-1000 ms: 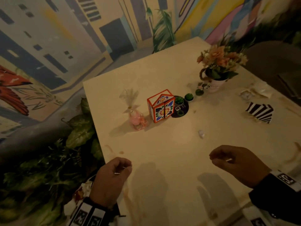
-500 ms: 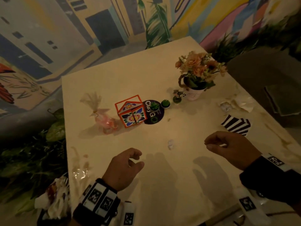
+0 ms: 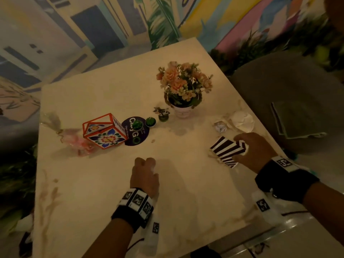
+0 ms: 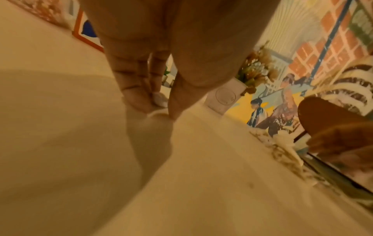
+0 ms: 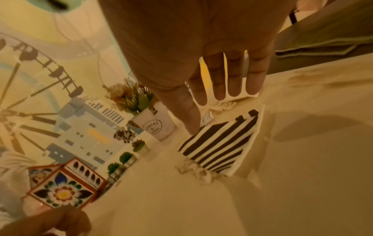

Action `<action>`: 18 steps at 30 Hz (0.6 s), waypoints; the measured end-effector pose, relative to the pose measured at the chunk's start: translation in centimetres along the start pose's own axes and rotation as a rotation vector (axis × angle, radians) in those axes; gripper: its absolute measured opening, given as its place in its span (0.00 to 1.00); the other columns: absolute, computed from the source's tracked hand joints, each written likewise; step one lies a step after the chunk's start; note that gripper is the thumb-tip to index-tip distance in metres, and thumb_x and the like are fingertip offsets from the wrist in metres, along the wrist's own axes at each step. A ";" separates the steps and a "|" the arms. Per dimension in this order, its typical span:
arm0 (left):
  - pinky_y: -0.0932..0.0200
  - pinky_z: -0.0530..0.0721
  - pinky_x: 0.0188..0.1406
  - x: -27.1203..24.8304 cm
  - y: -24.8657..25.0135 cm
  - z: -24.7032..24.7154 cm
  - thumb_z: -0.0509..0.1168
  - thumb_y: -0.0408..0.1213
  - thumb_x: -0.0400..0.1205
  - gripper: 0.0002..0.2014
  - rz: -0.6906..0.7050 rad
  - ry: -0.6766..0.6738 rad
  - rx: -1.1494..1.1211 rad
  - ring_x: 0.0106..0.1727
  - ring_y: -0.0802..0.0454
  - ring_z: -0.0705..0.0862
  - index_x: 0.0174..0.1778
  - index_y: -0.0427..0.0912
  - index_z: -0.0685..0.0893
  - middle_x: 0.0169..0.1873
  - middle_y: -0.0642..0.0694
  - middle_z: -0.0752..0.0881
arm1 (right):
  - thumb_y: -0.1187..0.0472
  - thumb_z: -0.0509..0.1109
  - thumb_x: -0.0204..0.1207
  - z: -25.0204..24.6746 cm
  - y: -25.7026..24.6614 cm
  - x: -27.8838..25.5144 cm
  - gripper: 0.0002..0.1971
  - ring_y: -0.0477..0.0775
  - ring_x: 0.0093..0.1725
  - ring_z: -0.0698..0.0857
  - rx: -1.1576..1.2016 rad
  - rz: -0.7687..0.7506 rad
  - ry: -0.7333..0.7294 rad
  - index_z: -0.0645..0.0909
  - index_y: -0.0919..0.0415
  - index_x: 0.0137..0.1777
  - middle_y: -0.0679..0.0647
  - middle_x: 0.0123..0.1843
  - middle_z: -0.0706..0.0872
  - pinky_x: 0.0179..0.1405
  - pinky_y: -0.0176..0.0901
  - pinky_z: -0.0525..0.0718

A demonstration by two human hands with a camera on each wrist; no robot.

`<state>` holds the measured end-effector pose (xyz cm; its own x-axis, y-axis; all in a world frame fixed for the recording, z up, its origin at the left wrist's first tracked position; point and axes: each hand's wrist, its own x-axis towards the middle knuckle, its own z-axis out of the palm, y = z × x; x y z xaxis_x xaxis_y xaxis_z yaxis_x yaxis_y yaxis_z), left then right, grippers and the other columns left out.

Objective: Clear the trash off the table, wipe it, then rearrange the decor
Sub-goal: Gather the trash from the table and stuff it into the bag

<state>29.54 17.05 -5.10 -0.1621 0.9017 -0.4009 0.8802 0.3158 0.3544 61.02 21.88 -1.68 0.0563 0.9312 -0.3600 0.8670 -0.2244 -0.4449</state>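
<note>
My left hand (image 3: pixel 147 162) is curled down on the table's middle; in the left wrist view its fingertips (image 4: pixel 139 102) pinch a small white paper scrap (image 4: pixel 159 100). My right hand (image 3: pixel 242 146) is over the right end of a black-and-white striped paper (image 3: pixel 224 152). Seen from the right wrist, its fingers (image 5: pixel 221 83) are straight and spread, and the thumb tip touches the striped paper (image 5: pixel 220 148). A crumpled white napkin (image 3: pixel 242 121) and a small crumpled wrapper (image 3: pixel 220 126) lie just beyond that hand.
On the cream table (image 3: pixel 104 192) stand a flower pot (image 3: pixel 183 94), several tiny potted plants (image 3: pixel 150 121), a dark round coaster (image 3: pixel 134 141), a floral box (image 3: pixel 104 134) and a pink favour bag (image 3: pixel 74 140). A grey chair (image 3: pixel 290 86) holding a folded cloth (image 3: pixel 296 120) is at right.
My left hand reached forward and came down on the white scrap, pinching it. My right hand moved out to the right onto the striped paper. The head view shifted.
</note>
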 end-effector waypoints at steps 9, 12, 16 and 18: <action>0.59 0.69 0.36 0.7 0.7 0.4 0.61 0.27 0.76 0.06 0.022 0.124 -0.031 0.36 0.46 0.73 0.42 0.43 0.73 0.44 0.46 0.72 | 0.52 0.81 0.59 2.3 -1.2 3.1 0.37 0.63 0.71 0.69 -0.160 0.051 -0.105 0.68 0.50 0.68 0.57 0.70 0.71 0.69 0.60 0.74; 0.57 0.69 0.37 1.7 1.3 -0.6 0.63 0.30 0.72 0.08 -0.007 0.133 -0.073 0.38 0.46 0.74 0.41 0.44 0.71 0.41 0.46 0.75 | 0.50 0.80 0.60 2.3 -1.6 3.4 0.38 0.63 0.73 0.68 -0.196 0.091 -0.105 0.67 0.48 0.69 0.55 0.72 0.69 0.70 0.61 0.72; 0.58 0.72 0.35 4.6 2.0 -2.2 0.67 0.29 0.70 0.07 -0.037 0.169 -0.211 0.37 0.46 0.77 0.40 0.41 0.77 0.36 0.44 0.79 | 0.50 0.80 0.60 2.3 -1.8 3.5 0.37 0.65 0.72 0.68 -0.212 0.151 -0.121 0.68 0.50 0.68 0.57 0.71 0.69 0.70 0.60 0.71; 0.58 0.75 0.39 6.3 2.1 -2.8 0.69 0.30 0.72 0.08 -0.041 0.178 -0.280 0.40 0.46 0.79 0.46 0.41 0.80 0.41 0.43 0.81 | 0.52 0.81 0.59 2.5 -2.1 3.6 0.36 0.67 0.71 0.69 -0.208 0.163 -0.124 0.70 0.52 0.67 0.59 0.69 0.71 0.69 0.60 0.72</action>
<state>29.10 24.18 -4.54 -0.2921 0.9161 -0.2747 0.7186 0.3997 0.5691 58.15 24.96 -4.10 0.1537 0.8425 -0.5163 0.9351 -0.2928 -0.1996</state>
